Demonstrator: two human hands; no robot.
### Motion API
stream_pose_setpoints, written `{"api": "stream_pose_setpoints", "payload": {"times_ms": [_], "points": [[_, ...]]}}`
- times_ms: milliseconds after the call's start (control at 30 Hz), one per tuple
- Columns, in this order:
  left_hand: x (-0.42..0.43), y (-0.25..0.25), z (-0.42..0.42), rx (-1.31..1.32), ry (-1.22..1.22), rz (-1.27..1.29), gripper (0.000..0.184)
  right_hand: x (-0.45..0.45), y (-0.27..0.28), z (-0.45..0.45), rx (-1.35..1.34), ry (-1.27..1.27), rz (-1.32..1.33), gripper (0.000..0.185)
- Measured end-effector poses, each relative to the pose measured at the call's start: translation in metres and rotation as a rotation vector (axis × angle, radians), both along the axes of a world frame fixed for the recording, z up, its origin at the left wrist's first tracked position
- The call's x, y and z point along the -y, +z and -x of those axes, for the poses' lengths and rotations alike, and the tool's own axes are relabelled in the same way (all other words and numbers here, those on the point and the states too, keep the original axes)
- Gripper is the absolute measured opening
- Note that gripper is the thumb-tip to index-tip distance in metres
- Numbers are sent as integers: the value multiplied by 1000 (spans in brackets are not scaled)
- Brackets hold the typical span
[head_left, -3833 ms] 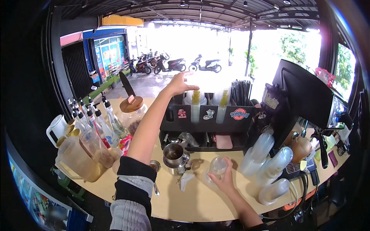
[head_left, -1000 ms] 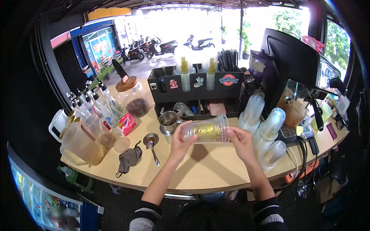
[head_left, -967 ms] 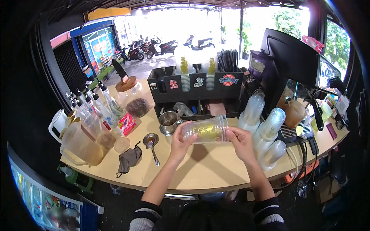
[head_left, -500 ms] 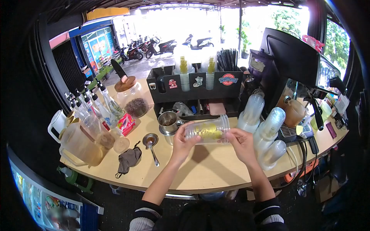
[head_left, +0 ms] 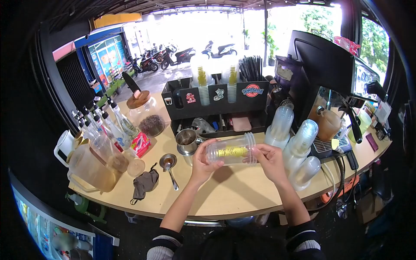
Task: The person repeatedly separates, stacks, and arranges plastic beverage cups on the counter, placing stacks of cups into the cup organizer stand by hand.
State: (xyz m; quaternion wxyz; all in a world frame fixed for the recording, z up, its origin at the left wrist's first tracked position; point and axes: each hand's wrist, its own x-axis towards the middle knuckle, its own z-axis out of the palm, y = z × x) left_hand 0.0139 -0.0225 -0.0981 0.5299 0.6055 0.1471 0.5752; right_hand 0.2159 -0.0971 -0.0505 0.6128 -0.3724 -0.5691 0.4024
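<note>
A short stack of clear plastic cups (head_left: 230,151) with yellow print lies sideways in the air over the table, between my two hands. My left hand (head_left: 205,161) wraps the base end of the stack. Fingers of my right hand (head_left: 268,159) pinch the rims at the other end, where more than one rim shows. Just left of the stack stands a steel pitcher (head_left: 187,141). Upside-down stacks of clear cups (head_left: 299,145) stand to the right of my right hand.
Behind my hands is a black organizer (head_left: 216,106) with cups and straws. Bottles (head_left: 102,121), a plastic jug (head_left: 89,164) and a jar (head_left: 149,117) stand left. A spoon (head_left: 172,177) and dark cloth mask (head_left: 145,184) lie nearer. An espresso machine (head_left: 331,130) stands right.
The stack has turned a little in my hands, so its yellow print faces me differently. Its rims look slightly more spread apart. The whole view has shifted slightly.
</note>
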Motion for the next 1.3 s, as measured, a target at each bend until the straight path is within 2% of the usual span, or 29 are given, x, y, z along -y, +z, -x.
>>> {"api": "stream_pose_setpoints", "payload": {"times_ms": [533, 600, 733, 833, 900, 933, 967, 1000, 1067, 1100, 1133, 1200, 1267, 1300], "points": [[3, 3, 0, 1, 6, -5, 70, -4, -5, -6, 39, 76, 21, 23], [5, 7, -1, -34, 45, -1, 76, -5, -3, -6, 34, 96, 19, 23], [11, 17, -5, -88, 88, -76, 77, -10, -10, -9, -10, 99, 30, 23], [5, 18, -5, -99, 134, -145, 73, -10, -14, -4, -36, 91, 20, 24], [-6, 16, -5, -417, 465, -358, 74, -11, -17, 0, -48, 89, -11, 25], [-7, 18, -6, -412, 467, -366, 74, -13, -19, 0, -34, 72, -28, 25], [-6, 20, -9, -337, 422, -247, 70, -14, -19, 0, -19, 54, -45, 25], [-7, 24, -11, -261, 374, -131, 66, -14, -18, 1, -16, 51, -56, 25], [-16, 34, -12, -230, 322, -86, 62, -15, -14, 5, -53, 58, -84, 25], [-22, 41, -11, -205, 271, -31, 57, -17, -14, 4, -40, 74, -79, 30], [-24, 56, -12, -200, 271, -42, 57, -19, -11, 4, -36, 72, -90, 30], [-28, 94, -11, -241, 402, -220, 53, -24, -6, 6, 8, -19, -216, 37], [-38, 134, -11, -137, 379, -253, 58, -40, -2, -4, 43, -18, -178, 39], [-52, 149, -11, -153, 455, -351, 60, -50, 8, -4, 58, -102, -217, 37]]}}
